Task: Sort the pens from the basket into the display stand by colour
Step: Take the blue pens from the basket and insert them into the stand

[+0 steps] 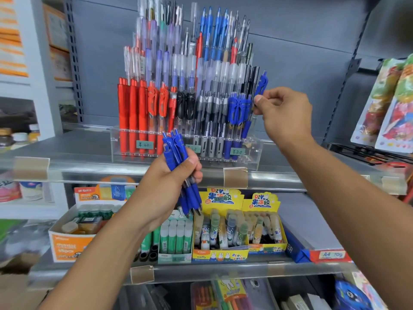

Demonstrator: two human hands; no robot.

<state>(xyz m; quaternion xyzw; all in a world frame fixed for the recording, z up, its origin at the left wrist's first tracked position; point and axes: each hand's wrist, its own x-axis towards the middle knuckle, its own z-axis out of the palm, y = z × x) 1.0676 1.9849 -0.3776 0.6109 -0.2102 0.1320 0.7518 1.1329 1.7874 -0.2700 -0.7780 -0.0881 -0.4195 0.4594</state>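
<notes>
Pinched in the right hand (282,108), a blue pen (260,85) rises above its fingertips; left hand (169,189) grips a blue bundle (178,166).

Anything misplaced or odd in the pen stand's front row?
Nothing stands out: the front row of the display stand runs red, black, grey, blue. The right hand pinches a blue pen beside the blue group.

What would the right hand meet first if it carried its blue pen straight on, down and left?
Probably the blue pens already standing at the clear acrylic display stand's right end; the right hand holds its blue pen just beside them, though depth is unclear.
</notes>
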